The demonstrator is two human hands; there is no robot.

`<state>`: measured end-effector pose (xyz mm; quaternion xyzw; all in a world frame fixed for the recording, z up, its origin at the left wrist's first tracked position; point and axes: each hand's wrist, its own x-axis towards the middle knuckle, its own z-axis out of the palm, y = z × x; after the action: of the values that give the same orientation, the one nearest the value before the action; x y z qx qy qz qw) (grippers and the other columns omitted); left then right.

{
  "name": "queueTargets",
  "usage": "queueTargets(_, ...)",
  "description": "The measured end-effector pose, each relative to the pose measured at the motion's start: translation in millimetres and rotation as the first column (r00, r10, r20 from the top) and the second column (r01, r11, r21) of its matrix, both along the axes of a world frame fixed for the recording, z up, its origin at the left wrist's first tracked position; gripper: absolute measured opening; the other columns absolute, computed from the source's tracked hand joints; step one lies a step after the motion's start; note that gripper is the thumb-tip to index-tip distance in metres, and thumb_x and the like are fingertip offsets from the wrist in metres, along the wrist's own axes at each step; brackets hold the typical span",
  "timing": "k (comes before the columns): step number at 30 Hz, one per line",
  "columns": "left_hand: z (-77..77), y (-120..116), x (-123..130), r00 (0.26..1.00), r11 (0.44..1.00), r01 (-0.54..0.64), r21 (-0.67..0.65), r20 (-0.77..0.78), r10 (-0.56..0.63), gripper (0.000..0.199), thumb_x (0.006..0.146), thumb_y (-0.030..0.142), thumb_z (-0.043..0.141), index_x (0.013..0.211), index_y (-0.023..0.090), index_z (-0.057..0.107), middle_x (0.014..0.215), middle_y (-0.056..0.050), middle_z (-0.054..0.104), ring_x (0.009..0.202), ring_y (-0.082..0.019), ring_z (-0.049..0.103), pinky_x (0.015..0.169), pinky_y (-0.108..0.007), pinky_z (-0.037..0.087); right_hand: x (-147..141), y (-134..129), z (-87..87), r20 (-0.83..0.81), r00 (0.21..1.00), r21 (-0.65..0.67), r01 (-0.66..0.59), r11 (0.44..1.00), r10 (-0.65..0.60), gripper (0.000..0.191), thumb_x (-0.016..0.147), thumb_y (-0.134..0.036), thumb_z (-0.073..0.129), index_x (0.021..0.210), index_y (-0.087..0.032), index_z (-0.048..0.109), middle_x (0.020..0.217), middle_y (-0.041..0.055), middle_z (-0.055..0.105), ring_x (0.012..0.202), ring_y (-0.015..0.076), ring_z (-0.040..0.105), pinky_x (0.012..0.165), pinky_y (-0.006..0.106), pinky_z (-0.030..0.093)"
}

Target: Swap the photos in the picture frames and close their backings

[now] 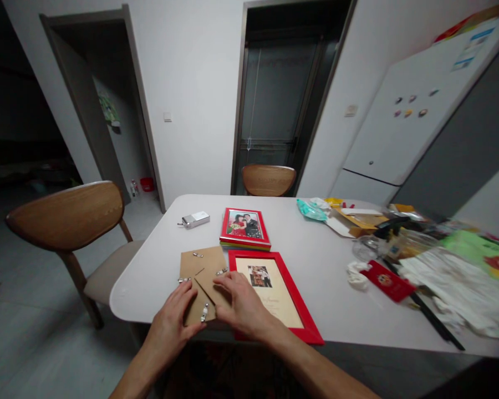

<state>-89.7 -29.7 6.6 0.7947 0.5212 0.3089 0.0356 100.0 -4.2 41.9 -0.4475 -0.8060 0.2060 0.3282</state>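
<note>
A brown frame backing board (191, 263) lies near the table's front edge, with several small metal clips along its sides. A dark slit runs slantwise across its middle. My left hand (170, 318) grips the board's left and front edges, fingers by the left clip and thumb near the front clip (204, 313). Over the right side is my right hand (245, 305), curled fingers and thumb on the board by the lower end of the slit. A large red picture frame (291, 282) with a cream mat and small photo lies partly under my right hand and forearm.
Behind sits a stack of smaller frames, a red one (265, 227) with a couple's photo on top. A small silver device (195, 219) lies at back left. Bags, papers and a red packet (386, 281) clutter the right. Wooden chairs (70, 216) stand around the table.
</note>
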Motion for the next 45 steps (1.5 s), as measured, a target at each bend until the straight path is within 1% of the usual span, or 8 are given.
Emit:
queueTargets(5,19.5,-3,62,0.989,0.987,0.151,-0.055,-0.002,-0.151,0.048,0.062,0.024,0.066,0.105,0.015,0.049,0.121,-0.013,0.047,0.113,-0.023,0.042,0.094,-0.04,0.037,64,-14,10.3,0.025,0.995,-0.016,0.093,0.996,-0.093,0.04,0.057,-0.013,0.051,0.096,-0.018,0.056,0.1,0.0067,0.052,0.094,0.0193,0.047,0.084,0.034,0.038)
queueTargets(9,19.3,0,101,0.972,0.96,0.233,-0.155,-0.004,-0.237,0.047,0.063,0.026,0.065,0.106,0.015,0.049,0.122,-0.013,0.046,0.114,-0.024,0.04,0.095,-0.04,0.035,102,-21,1.7,0.089,0.978,-0.037,0.193,0.98,-0.189,0.039,0.057,-0.017,0.049,0.095,-0.018,0.057,0.098,0.0063,0.055,0.093,0.0195,0.05,0.084,0.034,0.039)
queueTargets(13,14.7,4,118,0.969,0.942,0.238,-0.237,-0.01,-0.247,0.042,0.066,0.026,0.062,0.104,0.013,0.051,0.121,-0.014,0.047,0.112,-0.024,0.042,0.095,-0.037,0.035,119,-19,-12.2,0.149,0.958,-0.046,0.254,0.966,-0.245,0.038,0.057,-0.018,0.048,0.093,-0.018,0.058,0.095,0.0063,0.057,0.091,0.0197,0.051,0.083,0.034,0.039)
queueTargets(19,9.4,7,116,0.962,0.937,0.258,-0.237,-0.023,-0.271,0.028,0.072,0.02,0.054,0.099,0.014,0.053,0.107,-0.009,0.057,0.103,-0.02,0.049,0.093,-0.033,0.037,116,-9,-32.4,0.205,0.948,0.018,0.247,0.969,-0.245,0.036,0.058,-0.02,0.049,0.093,-0.015,0.061,0.097,0.0086,0.056,0.092,0.0201,0.05,0.084,0.033,0.038)
queueTargets(24,1.8,4,106,0.962,0.939,0.248,-0.238,-0.049,-0.267,0.046,0.065,0.035,0.063,0.104,0.014,0.052,0.121,-0.013,0.048,0.112,-0.025,0.041,0.098,-0.043,0.026,103,-10,-41.1,0.246,0.922,0.14,0.271,0.952,-0.299,0.033,0.062,-0.021,0.05,0.093,-0.017,0.061,0.099,0.0089,0.055,0.093,0.0218,0.047,0.082,0.036,0.037)
queueTargets(27,1.4,2,101,0.958,0.936,0.256,-0.241,-0.068,-0.28,0.049,0.062,0.035,0.065,0.105,0.015,0.051,0.122,-0.012,0.046,0.114,-0.024,0.039,0.1,-0.044,0.023,101,-10,-42.9,0.266,0.917,0.198,0.251,0.947,-0.299,0.03,0.065,-0.024,0.051,0.093,-0.018,0.061,0.102,0.0078,0.055,0.099,0.0225,0.043,0.084,0.037,0.034)
queueTargets(37,2.9,1,100,0.958,0.935,0.248,-0.252,-0.081,-0.276,0.038,0.063,0.032,0.064,0.096,0.016,0.053,0.122,-0.012,0.046,0.115,-0.022,0.039,0.1,-0.041,0.021,110,19,-40.7,0.393,0.817,0.159,0.39,0.907,-0.421,0.033,0.078,-0.03,0.038,0.104,-0.018,0.054,0.111,0.0107,0.045,0.095,0.0211,0.043,0.081,0.033,0.035)
queueTargets(45,3.1,1,101,0.962,0.939,0.245,-0.241,-0.061,-0.267,0.037,0.062,0.031,0.065,0.094,0.017,0.053,0.121,-0.011,0.047,0.113,-0.023,0.04,0.1,-0.043,0.023,111,20,-40.5,0.356,0.876,0.142,0.294,0.945,-0.325,0.028,0.079,-0.028,0.037,0.09,-0.014,0.058,0.106,0.011,0.047,0.095,0.0192,0.044,0.086,0.032,0.033)
